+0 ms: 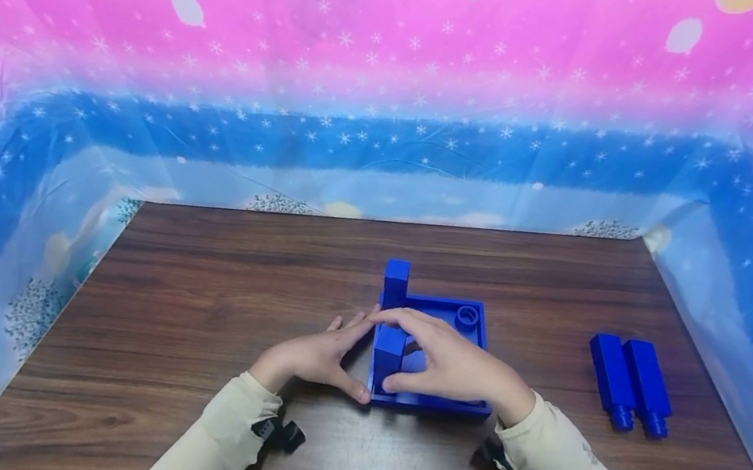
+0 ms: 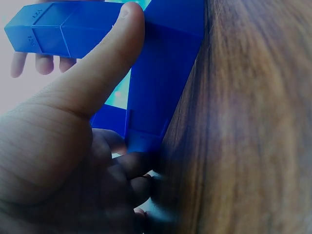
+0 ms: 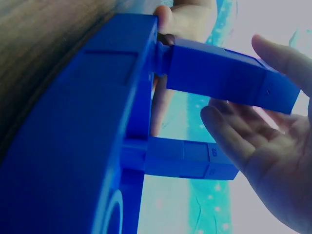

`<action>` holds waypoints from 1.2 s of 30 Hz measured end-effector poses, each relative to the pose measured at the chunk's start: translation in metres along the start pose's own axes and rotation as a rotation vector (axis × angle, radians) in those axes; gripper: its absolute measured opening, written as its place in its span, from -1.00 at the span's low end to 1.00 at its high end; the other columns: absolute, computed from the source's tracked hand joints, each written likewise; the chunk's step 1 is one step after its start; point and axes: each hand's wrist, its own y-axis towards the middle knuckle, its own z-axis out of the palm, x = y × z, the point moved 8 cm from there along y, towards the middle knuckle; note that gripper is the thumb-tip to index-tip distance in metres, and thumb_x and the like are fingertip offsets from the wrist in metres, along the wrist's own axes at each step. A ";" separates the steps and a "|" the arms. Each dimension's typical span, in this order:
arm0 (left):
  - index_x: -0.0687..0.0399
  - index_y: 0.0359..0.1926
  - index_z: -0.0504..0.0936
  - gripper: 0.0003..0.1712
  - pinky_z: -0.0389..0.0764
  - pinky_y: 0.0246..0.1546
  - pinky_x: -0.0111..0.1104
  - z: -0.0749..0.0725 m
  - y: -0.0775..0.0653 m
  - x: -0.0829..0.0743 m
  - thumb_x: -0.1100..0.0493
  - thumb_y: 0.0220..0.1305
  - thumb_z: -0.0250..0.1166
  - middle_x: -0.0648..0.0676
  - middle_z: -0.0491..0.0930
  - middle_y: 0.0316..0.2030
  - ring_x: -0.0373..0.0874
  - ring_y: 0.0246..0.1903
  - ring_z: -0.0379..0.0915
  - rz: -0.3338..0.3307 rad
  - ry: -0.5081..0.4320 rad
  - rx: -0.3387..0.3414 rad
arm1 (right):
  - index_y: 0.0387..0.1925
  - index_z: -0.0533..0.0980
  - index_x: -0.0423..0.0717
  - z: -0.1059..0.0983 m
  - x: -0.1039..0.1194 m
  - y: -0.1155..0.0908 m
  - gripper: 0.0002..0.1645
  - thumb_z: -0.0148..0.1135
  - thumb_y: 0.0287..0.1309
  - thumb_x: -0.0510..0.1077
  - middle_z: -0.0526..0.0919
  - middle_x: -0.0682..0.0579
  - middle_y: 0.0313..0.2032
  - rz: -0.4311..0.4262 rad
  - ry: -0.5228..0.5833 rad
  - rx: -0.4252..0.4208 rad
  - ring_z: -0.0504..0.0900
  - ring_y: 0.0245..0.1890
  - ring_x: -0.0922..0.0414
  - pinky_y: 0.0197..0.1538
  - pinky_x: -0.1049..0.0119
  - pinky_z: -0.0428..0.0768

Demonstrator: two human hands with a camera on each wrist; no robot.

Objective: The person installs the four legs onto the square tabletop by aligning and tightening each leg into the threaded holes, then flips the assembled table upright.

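A square blue panel with a raised rim lies on the table. Two blue legs stand on its left side, a rear one and a front one. Part of the front leg's narrow neck shows above the panel in the right wrist view. My left hand touches the panel's left side, thumb at the front corner, fingers fairly straight. Around the front leg is my right hand, thumb on one side and spread fingers on the other, with slight gaps between them and the leg.
Two more blue legs with threaded ends lie side by side on the brown table at the right. A round socket shows in the panel's rear right corner. A patterned cloth surrounds the table's back and sides.
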 end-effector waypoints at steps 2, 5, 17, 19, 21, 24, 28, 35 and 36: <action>0.03 0.71 -0.34 0.52 -0.49 0.61 0.04 0.000 0.000 0.000 -0.24 0.16 0.59 0.12 -0.40 0.69 0.05 0.65 -0.59 0.013 -0.010 0.000 | 0.55 0.28 -0.08 -0.001 0.002 -0.001 -0.07 0.51 0.24 -0.17 0.43 -0.08 0.47 -0.024 0.023 0.032 0.47 0.41 -0.03 0.24 0.08 0.66; 0.03 0.72 -0.31 0.52 -0.49 0.60 0.07 0.000 -0.001 0.000 -0.33 0.14 0.56 0.12 -0.41 0.70 0.09 0.65 -0.59 0.036 -0.035 -0.005 | 0.57 0.23 -0.11 -0.002 0.005 -0.002 -0.08 0.37 0.23 -0.35 0.38 -0.12 0.50 -0.068 0.050 0.061 0.50 0.35 -0.01 0.23 0.06 0.65; 0.11 0.71 -0.33 0.53 -0.50 0.60 0.08 -0.001 -0.001 -0.003 -0.24 0.14 0.60 0.20 -0.37 0.69 0.13 0.65 -0.55 0.045 -0.028 -0.008 | 0.58 0.18 -0.17 0.005 -0.002 0.001 -0.16 0.11 0.32 -0.50 0.42 -0.25 0.41 -0.129 0.123 0.106 0.26 -0.59 0.39 -0.30 0.28 0.53; 0.12 0.71 -0.33 0.54 -0.51 0.59 0.08 0.000 0.000 -0.002 -0.26 0.13 0.60 0.20 -0.37 0.69 0.15 0.65 -0.55 0.048 -0.030 -0.010 | 0.58 0.18 -0.18 0.005 -0.002 0.000 -0.17 0.11 0.33 -0.49 0.40 -0.24 0.44 -0.125 0.115 0.106 0.28 -0.58 0.38 -0.27 0.25 0.54; 0.06 0.71 -0.33 0.55 -0.51 0.60 0.08 0.001 0.001 0.002 -0.32 0.12 0.58 0.20 -0.37 0.69 0.16 0.65 -0.55 0.059 -0.035 -0.016 | 0.58 0.18 -0.18 0.005 -0.003 0.000 -0.18 0.12 0.35 -0.47 0.39 -0.22 0.45 -0.106 0.106 0.109 0.33 -0.57 0.31 -0.24 0.23 0.56; -0.06 0.73 -0.27 0.52 -0.51 0.59 0.09 0.000 0.000 0.001 -0.35 0.10 0.58 0.20 -0.37 0.69 0.18 0.65 -0.56 0.070 -0.050 -0.019 | 0.56 0.21 -0.14 0.004 -0.004 0.000 -0.23 0.17 0.41 -0.40 0.40 -0.19 0.46 -0.066 0.074 0.108 0.66 -0.19 0.15 0.04 0.13 0.68; -0.09 0.73 -0.27 0.54 -0.52 0.59 0.10 -0.001 -0.001 -0.001 -0.34 0.07 0.61 0.27 -0.37 0.68 0.17 0.65 -0.55 0.056 -0.063 -0.016 | 0.48 0.29 -0.14 0.003 -0.005 0.000 -0.34 0.24 0.45 -0.32 0.50 -0.16 0.39 -0.045 0.056 0.104 0.53 0.36 -0.08 0.35 -0.07 0.57; -0.06 0.71 -0.39 0.61 -0.50 0.61 0.03 0.001 0.002 0.007 -0.39 0.05 0.59 0.28 -0.36 0.67 0.05 0.66 -0.55 -0.012 -0.046 -0.016 | 0.33 0.40 -0.12 0.001 -0.004 0.002 -0.47 0.32 0.42 -0.28 0.65 -0.04 0.21 -0.065 0.075 0.091 0.64 0.24 0.01 0.31 0.07 0.62; -0.04 0.71 -0.39 0.61 -0.49 0.61 0.03 0.001 0.002 0.005 -0.35 0.06 0.60 0.28 -0.36 0.67 0.06 0.66 -0.55 -0.020 -0.041 -0.014 | 0.32 0.41 -0.12 0.000 -0.005 0.002 -0.47 0.35 0.40 -0.27 0.66 -0.03 0.20 -0.064 0.067 0.081 0.65 0.22 0.02 0.30 0.10 0.63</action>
